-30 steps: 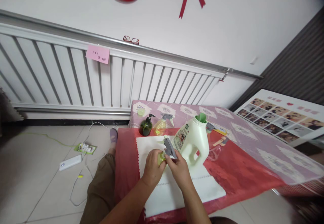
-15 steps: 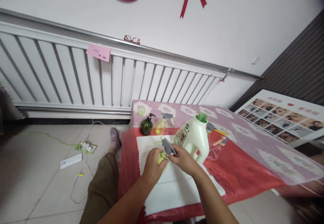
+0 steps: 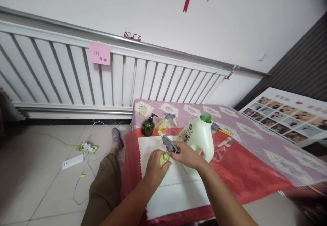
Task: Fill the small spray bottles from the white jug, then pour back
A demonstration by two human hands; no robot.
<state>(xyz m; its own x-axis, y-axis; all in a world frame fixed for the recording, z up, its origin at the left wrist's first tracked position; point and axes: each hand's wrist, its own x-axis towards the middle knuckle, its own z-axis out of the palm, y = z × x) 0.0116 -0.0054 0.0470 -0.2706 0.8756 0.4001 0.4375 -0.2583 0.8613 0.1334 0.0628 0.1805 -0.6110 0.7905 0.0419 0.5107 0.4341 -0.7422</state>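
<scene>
My left hand [image 3: 155, 166] is wrapped round a yellow-green spray bottle [image 3: 165, 157], whose round mouth shows uncovered at the top. Just above that mouth, my right hand [image 3: 184, 155] grips a grey trigger sprayer head [image 3: 169, 144] with a pale nozzle pointing left. The head looks lifted off the neck; whether its tube is still inside the bottle is hidden. Close behind my right hand stands a large pale green jug [image 3: 204, 135] with a green spout on top. A white mat [image 3: 176, 198] lies under the bottle and jug.
Behind the mat stand a dark green pump bottle [image 3: 148, 126] and another spray bottle [image 3: 163, 125]. Wooden pieces [image 3: 224, 142] lie on the red plastic sheet [image 3: 245, 168] at the right. A power strip [image 3: 88, 148] with cables and a white device [image 3: 73, 162] lie on the floor.
The sprayer head has come up off the bottle's neck in my right hand, and the mouth now shows. My left hand stays on the bottle. The view has shifted slightly.
</scene>
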